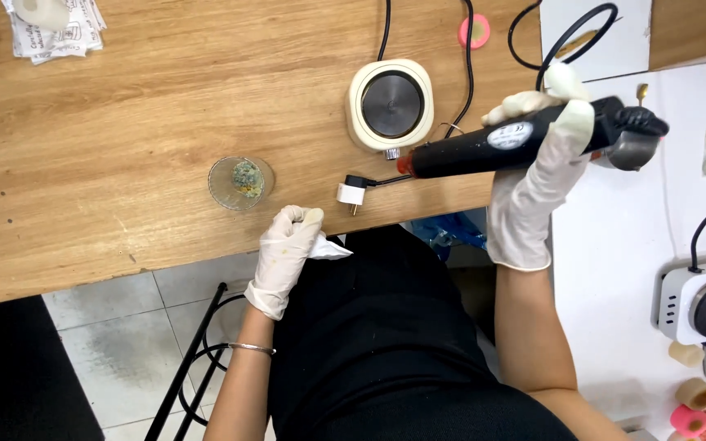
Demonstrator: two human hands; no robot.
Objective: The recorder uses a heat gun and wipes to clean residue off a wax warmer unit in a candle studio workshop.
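- Black clothing (402, 343) of the seated person is seen closest to the camera, filling the lower middle.
- A wide wooden table (149, 122) is spread over the upper left, and a white surface (614, 245) is joined at its right.
- A black hot glue gun (525, 143) is held above the right edge of the table, its orange tip turned to the left.
- A round cream-coloured hot plate (390, 104) with a dark metal top is placed just left of the gun's tip.
- A small glass dish (241, 183) is set near the table's front edge; greenish crumbs are contained in it.
- The right hand (537, 175), gloved in white, is raised, and its fingers are wrapped tightly around the gun.
- The left hand (288, 249), also gloved, is kept at the table's edge; a white tissue (328, 249) is pinched by its curled fingers.
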